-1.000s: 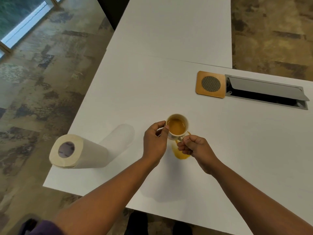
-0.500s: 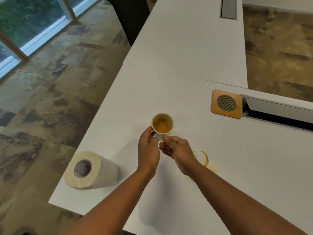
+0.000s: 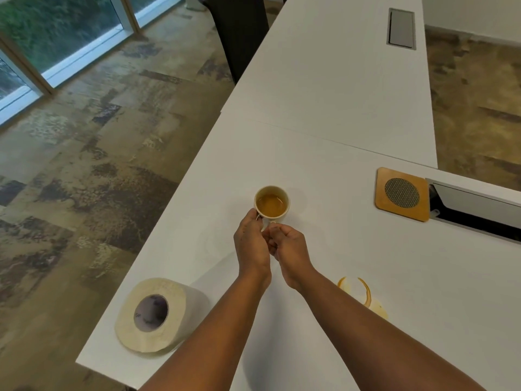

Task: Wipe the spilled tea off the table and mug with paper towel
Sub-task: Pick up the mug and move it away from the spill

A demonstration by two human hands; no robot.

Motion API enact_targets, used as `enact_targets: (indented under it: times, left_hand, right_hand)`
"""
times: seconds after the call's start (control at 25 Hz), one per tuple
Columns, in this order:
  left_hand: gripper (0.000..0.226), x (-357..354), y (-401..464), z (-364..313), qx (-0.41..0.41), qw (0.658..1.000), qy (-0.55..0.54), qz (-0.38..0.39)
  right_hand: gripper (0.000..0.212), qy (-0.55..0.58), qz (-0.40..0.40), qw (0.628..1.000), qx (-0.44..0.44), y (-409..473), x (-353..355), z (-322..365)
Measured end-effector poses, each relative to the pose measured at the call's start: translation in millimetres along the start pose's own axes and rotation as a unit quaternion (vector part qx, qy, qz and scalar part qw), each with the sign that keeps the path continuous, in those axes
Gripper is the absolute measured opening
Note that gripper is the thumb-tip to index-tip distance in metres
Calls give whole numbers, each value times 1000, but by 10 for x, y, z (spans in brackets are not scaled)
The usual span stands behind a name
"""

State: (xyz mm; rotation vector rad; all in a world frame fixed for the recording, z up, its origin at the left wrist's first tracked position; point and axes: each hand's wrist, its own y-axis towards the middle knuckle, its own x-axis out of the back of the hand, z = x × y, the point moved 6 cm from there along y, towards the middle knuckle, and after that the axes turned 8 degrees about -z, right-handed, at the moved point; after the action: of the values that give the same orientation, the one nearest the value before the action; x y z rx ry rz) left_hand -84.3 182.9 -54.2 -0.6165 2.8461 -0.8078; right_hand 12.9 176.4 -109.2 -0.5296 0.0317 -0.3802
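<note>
Towel roll (image 3: 158, 314) lies on its side left of the mug (image 3: 272, 204), near the table (image 3: 324, 136) edge, unused. Left hand (image 3: 251, 244) pinches the mug's near rim; right hand (image 3: 290, 251) curls closed at its handle side, though the exact grip is hidden. Tea spill (image 3: 366, 297) sits right of and nearer than the mug, unwiped. Judging by this, the mug is being parked aside; next comes tearing off a sheet.

White table (image 3: 324, 153) carries a mug (image 3: 272, 205) at centre, a roll (image 3: 158, 314) at seven o'clock, a spill (image 3: 363, 296) at five, a coaster (image 3: 401, 194) at three.
</note>
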Motion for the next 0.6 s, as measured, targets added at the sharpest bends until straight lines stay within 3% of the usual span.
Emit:
enact_targets:
  times: [0.6]
  left_hand:
    - [47, -11, 171, -19, -4, 1000, -27, 14]
  right_hand:
    - [29, 9, 20, 1000, -21, 147, -196, -41]
